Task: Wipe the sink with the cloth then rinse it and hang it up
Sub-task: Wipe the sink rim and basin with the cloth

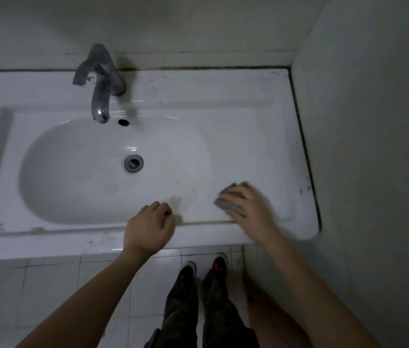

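Observation:
A white ceramic sink (pixel 236 116) with an oval basin fills the view, its drain (pixel 133 163) in the middle and a metal tap (pixel 102 79) at the back. My right hand (pixel 251 207) presses a grey cloth (pixel 226 203) flat on the sink's front right ledge; the hand is blurred and covers most of the cloth. My left hand (pixel 149 228) rests on the front rim beside the basin, fingers curled, holding nothing that I can see.
A wall (pixel 374 146) runs close along the sink's right side and another behind it. Dark specks dot the right ledge. Below the sink are white floor tiles (pixel 48 285) and my own legs and shoes (pixel 203 267).

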